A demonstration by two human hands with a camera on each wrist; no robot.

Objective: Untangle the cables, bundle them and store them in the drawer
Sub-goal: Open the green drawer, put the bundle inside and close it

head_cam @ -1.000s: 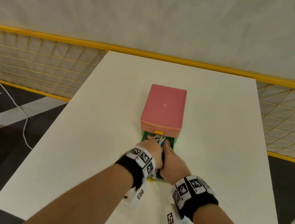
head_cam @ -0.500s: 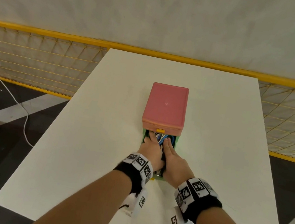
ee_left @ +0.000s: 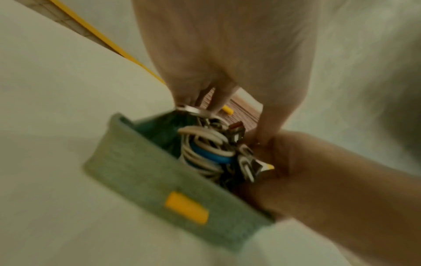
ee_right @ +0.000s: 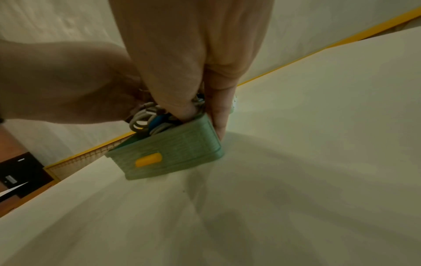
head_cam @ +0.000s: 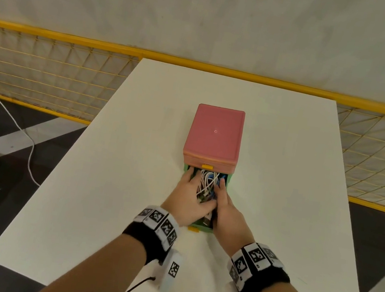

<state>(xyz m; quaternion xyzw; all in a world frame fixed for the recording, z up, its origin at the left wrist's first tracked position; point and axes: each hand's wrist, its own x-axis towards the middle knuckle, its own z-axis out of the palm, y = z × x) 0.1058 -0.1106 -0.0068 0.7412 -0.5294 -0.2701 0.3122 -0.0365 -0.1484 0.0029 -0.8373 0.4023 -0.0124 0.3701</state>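
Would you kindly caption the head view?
Both hands tuck bundled cables into the open green drawer.

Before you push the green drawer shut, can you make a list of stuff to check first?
1. Cables inside the green drawer: ok.
2. Cables below the drawer's rim: not ok, loops stick up.
3. Left hand out of the drawer: not ok, it presses on the cables.
4. Right hand clear: not ok, fingers straddle the drawer's side wall.
5. Cables properly bundled: cannot tell.
6. Pink drawer above closed: ok.
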